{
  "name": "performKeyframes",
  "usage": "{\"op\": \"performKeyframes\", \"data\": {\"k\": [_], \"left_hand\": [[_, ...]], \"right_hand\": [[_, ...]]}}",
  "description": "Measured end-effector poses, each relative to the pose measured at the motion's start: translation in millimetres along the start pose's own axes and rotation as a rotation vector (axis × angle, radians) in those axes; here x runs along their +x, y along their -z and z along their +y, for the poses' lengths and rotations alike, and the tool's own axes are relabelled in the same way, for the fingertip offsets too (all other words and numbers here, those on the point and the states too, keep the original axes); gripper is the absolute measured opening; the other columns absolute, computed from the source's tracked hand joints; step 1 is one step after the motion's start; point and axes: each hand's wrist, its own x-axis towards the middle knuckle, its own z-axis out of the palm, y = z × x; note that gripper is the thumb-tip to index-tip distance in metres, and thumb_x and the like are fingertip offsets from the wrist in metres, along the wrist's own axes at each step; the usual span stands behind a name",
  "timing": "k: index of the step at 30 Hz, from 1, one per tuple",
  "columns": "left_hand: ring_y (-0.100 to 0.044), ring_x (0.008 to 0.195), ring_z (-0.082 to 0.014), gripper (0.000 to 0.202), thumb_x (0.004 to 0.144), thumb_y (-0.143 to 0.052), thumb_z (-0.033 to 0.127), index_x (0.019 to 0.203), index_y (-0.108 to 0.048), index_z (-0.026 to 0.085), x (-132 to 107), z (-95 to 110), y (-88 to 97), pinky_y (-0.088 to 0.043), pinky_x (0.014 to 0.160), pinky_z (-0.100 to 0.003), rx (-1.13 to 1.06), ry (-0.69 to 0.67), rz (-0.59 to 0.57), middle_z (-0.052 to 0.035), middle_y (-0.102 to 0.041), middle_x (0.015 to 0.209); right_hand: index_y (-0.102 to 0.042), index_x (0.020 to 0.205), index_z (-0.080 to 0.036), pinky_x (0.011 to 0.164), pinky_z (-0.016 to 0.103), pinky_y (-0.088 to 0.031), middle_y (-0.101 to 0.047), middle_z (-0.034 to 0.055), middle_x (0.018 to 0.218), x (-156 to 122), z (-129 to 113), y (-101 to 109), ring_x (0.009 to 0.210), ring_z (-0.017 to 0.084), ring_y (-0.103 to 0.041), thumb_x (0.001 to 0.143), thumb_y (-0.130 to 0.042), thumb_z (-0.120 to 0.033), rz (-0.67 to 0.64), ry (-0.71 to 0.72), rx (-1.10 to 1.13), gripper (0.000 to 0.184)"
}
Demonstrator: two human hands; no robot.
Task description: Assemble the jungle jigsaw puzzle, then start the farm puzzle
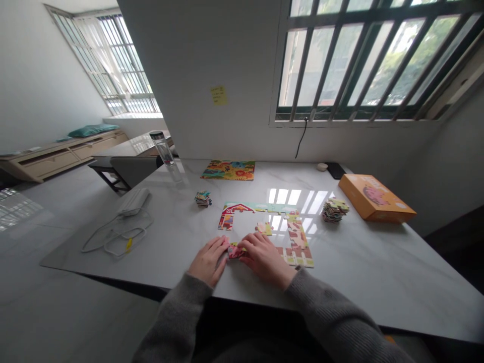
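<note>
A partly built jigsaw frame (260, 207) lies on the white table (378, 262), with its top edge and right side joined. My left hand (208, 261) lies flat, fingers stretched out, its fingertips touching a small red puzzle piece (235, 251) at the frame's lower left. My right hand (265, 257) rests beside it with fingers curved down, pressing on the same piece and its neighbours. A loose piece (264, 228) sits inside the frame just beyond my right hand.
Two stacks of loose pieces stand on the table, one at the right (334, 209) and a smaller one at the left (203, 198). An orange puzzle box (374, 197), a finished puzzle picture (229, 170), a water bottle (165, 151) and a white charger with cable (132, 202) also sit there.
</note>
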Motion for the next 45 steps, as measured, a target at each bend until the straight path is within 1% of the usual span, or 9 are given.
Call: {"op": "performKeyframes", "data": {"k": [4,8,14,20,26,30,35,40,45], "left_hand": [[-0.053,0.132,-0.0276,0.036,0.092,-0.047,0.019,0.126,-0.061,0.020,-3,-1,1.1,-0.050,0.108,-0.048,0.005,-0.002,0.002,-0.0112,-0.062,0.137],[-0.052,0.133,-0.0282,0.038,0.093,-0.045,0.019,0.128,-0.059,0.018,-13,0,2.2,-0.049,0.110,-0.050,0.009,0.012,0.008,-0.0127,-0.060,0.139],[-0.050,0.136,-0.0277,0.046,0.091,-0.043,0.014,0.135,-0.054,0.020,-19,6,4.7,-0.047,0.112,-0.050,-0.018,0.023,0.014,-0.0112,-0.056,0.143],[-0.056,0.128,-0.0243,0.044,0.094,-0.041,0.010,0.134,-0.055,0.017,-14,18,13.0,-0.051,0.110,-0.042,-0.055,-0.061,0.064,-0.0116,-0.063,0.132],[-0.057,0.123,-0.0237,0.043,0.095,-0.041,0.011,0.136,-0.056,0.016,-12,21,13.6,-0.053,0.106,-0.041,-0.028,-0.089,0.095,-0.0114,-0.064,0.129],[-0.057,0.122,-0.0243,0.046,0.095,-0.040,0.011,0.139,-0.055,0.017,-11,22,13.3,-0.053,0.105,-0.041,0.005,-0.106,0.091,-0.0110,-0.064,0.129],[-0.054,0.119,-0.0252,0.051,0.093,-0.042,0.011,0.143,-0.051,0.019,-10,26,12.8,-0.051,0.104,-0.042,0.067,-0.102,0.054,-0.0100,-0.062,0.130],[-0.051,0.114,-0.0286,0.044,0.093,-0.049,0.021,0.135,-0.060,0.025,-7,40,6.8,-0.050,0.100,-0.046,0.180,-0.016,-0.003,-0.0105,-0.061,0.126],[-0.049,0.114,-0.0317,0.042,0.091,-0.054,0.028,0.132,-0.062,0.025,-6,51,-0.1,-0.048,0.096,-0.048,0.264,0.027,-0.002,-0.0127,-0.058,0.128]], "right_hand": [[-0.060,0.112,-0.024,0.098,0.044,-0.045,-0.063,0.0072,0.113,1,-5,-6,0.108,0.026,-0.052,0.090,-0.069,-0.025,0.045,-0.057,0.004,0.024],[-0.061,0.111,-0.024,0.095,0.045,-0.046,-0.064,0.0073,0.113,1,-11,-16,0.109,0.028,-0.051,0.091,-0.068,-0.027,0.110,-0.143,0.010,0.021],[-0.061,0.114,-0.027,0.089,0.044,-0.045,-0.065,0.0062,0.115,0,-23,-27,0.108,0.028,-0.052,0.090,-0.069,-0.026,0.062,-0.146,-0.042,0.024],[-0.062,0.109,-0.027,0.087,0.044,-0.043,-0.066,0.0048,0.112,1,-21,-29,0.106,0.028,-0.052,0.091,-0.068,-0.028,0.037,-0.167,-0.075,0.018],[-0.062,0.102,-0.025,0.085,0.041,-0.042,-0.065,0.0053,0.111,3,-25,-30,0.105,0.026,-0.051,0.093,-0.065,-0.028,0.035,-0.203,-0.137,0.010],[-0.062,0.107,-0.026,0.085,0.042,-0.044,-0.063,0.0063,0.115,3,-24,-29,0.106,0.026,-0.052,0.097,-0.059,-0.026,0.031,-0.181,-0.138,0.011],[-0.059,0.121,-0.026,0.091,0.043,-0.049,-0.060,0.0085,0.123,-7,-20,-26,0.112,0.026,-0.053,0.094,-0.058,-0.016,0.058,-0.144,-0.030,0.029],[-0.061,0.119,-0.022,0.103,0.045,-0.049,-0.061,0.0086,0.122,-31,-18,-20,0.116,0.025,-0.052,0.094,-0.051,-0.008,0.126,-0.073,0.106,0.030],[-0.060,0.122,-0.021,0.106,0.046,-0.050,-0.063,0.0092,0.124,-41,-19,-16,0.120,0.026,-0.052,0.091,-0.054,-0.007,0.129,-0.032,0.128,0.034]]}}
